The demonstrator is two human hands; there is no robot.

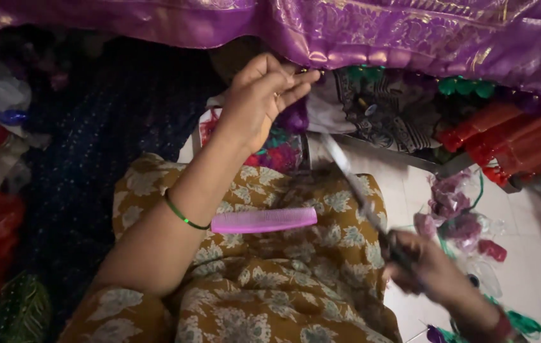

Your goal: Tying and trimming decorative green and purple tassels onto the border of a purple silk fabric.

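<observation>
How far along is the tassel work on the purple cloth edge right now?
Done: green and purple tassels already hang along the purple cloth edge to the right. In hand: the left hand pinches a purple tuft at the edge while the right hand raises scissors, blurred in motion. Left: the tuft looks uncut; the comb lies on the lap, and loose thread bundles wait on the floor.

The person wears a mustard-brown dress with pale flower shapes all over it. The cloth covers the lap and the knees. A thin shiny green bangle goes round the left wrist. A small ring sits on one left finger. At 4 o'clock, a red band goes round the right wrist.
</observation>
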